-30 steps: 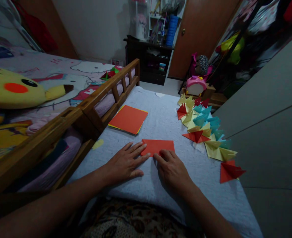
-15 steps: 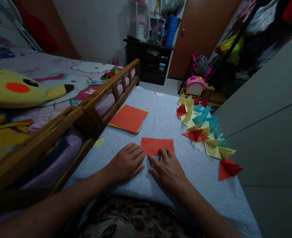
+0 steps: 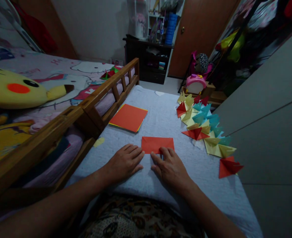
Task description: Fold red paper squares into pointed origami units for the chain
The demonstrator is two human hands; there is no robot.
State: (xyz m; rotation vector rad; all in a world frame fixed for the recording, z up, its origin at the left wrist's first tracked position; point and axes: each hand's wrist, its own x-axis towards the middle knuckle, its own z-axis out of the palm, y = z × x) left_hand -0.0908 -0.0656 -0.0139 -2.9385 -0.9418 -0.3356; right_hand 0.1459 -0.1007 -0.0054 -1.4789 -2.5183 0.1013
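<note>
A red-orange sheet of origami paper (image 3: 157,144), folded into a long rectangle, lies flat on the light cloth-covered surface (image 3: 158,109) in front of me. My left hand (image 3: 127,162) rests flat at its left near corner, fingers stretched out and fingertips touching the edge. On the near edge, toward the right, my right hand (image 3: 169,167) presses with its fingertips; its fingers are spread and lie on the paper and the cloth. Farther left sits a stack of square paper (image 3: 129,118), red-orange on top with yellow showing beneath.
Folded paper pieces (image 3: 202,122) in yellow, red and teal line the right side of the surface. A wooden bed rail (image 3: 106,92) borders the left, with a yellow plush toy (image 3: 19,87) on the bed beyond. A pale cabinet (image 3: 267,132) stands at the right.
My right hand's index finger and thumb have slid slightly right along the near edge of the paper. My left hand has shifted very slightly left. The folded paper stays in place.
</note>
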